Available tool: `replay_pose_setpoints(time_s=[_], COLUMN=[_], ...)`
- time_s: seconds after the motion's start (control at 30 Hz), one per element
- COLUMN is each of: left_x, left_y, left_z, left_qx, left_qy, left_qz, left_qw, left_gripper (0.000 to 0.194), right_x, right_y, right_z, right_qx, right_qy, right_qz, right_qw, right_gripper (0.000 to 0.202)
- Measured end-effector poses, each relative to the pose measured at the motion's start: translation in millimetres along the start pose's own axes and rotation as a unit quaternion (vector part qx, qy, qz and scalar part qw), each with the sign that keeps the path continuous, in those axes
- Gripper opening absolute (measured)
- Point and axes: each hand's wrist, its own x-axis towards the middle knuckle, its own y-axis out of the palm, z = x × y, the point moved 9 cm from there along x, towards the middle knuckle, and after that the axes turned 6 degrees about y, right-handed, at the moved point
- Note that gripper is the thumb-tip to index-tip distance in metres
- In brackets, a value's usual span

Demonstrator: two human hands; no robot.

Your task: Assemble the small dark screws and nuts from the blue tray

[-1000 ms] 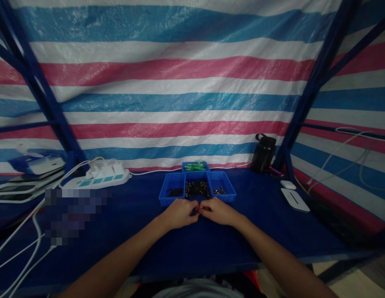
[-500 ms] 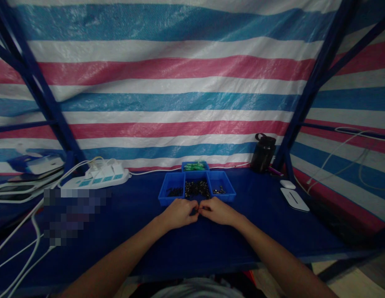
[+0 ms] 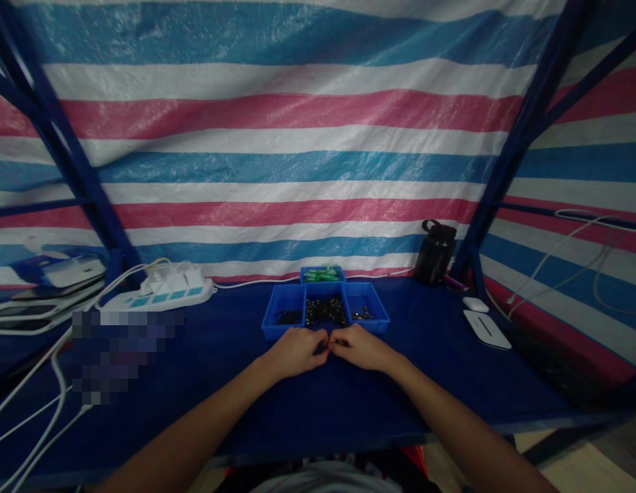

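Note:
My left hand (image 3: 296, 351) and my right hand (image 3: 363, 347) meet fingertip to fingertip just in front of the blue bins. Both are closed in a pinch; whatever lies between the fingertips is too small and hidden to name. Behind them, the left blue bin (image 3: 266, 320) holds thin black pieces (image 3: 289, 316). Many small dark, shiny parts (image 3: 325, 312) fill the middle bin. A few small metallic pieces (image 3: 363, 314) lie in the right blue bin (image 3: 383, 316). Farther back, another blue bin (image 3: 303, 275) holds green items (image 3: 322, 274).
On the left stand a white power strip (image 3: 168, 298) with plugs, white cables (image 3: 58, 370) and stacked devices (image 3: 40, 308). A black bottle (image 3: 435, 253) stands at the back right. Near it lie a white case (image 3: 475, 305) and a flat white device (image 3: 487, 329). Blue posts (image 3: 495, 198) frame the table.
Both hands stay almost in place, fingertips still together with only a slight shift. The bins and other things have not moved.

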Motion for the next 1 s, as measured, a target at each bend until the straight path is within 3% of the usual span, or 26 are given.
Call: replay_pose_setpoints(time_s=[1.0], left_x=[0.0], left_y=[-0.1], left_z=[-0.4], left_qx=[-0.013], left_qy=[0.004], left_qz=[0.006], left_qw=[1.000], left_gripper=[0.012], right_x=[0.0], right_y=[0.4], right_z=[-2.1], right_qx=[-0.006], right_qy=[0.008], right_qz=[-0.003], right_qw=[1.000], right_gripper=[0.018])
